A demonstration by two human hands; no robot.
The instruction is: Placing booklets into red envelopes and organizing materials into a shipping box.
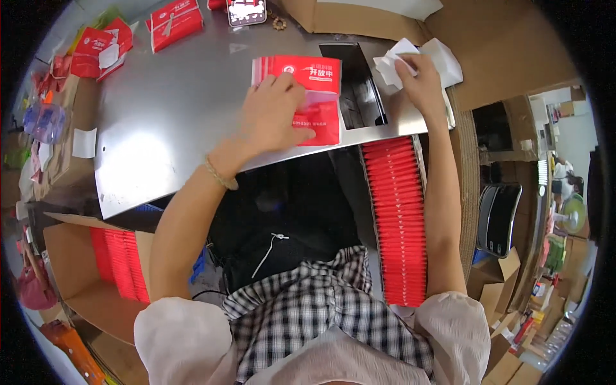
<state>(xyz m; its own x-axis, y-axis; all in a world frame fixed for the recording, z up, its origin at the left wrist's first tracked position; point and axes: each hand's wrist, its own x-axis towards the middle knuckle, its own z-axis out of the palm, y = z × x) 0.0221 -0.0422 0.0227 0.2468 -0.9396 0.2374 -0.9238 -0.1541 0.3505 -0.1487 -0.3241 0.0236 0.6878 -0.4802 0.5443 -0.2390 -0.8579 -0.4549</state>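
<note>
On the metal table, a flat red packet (325, 76) with white print lies close to the edge, and a second red piece (324, 125) lies directly below it. My left hand (274, 114) rests over both, fingers spread across the upper one and thumb out on the lower one. To the right, my right hand (420, 82) pinches folded white tissues (399, 63). More white tissue (443, 61) stands right behind those fingers. A dark rectangular slot (359, 86) in the tabletop separates the red packet from my right hand.
A long box of tightly stacked red packets (396, 224) sits below the table edge, beside my right forearm. At left an open carton (77, 256) holds more. Red packs (176, 25) and a phone (247, 11) lie at the back. Cardboard (513, 48) rises at right.
</note>
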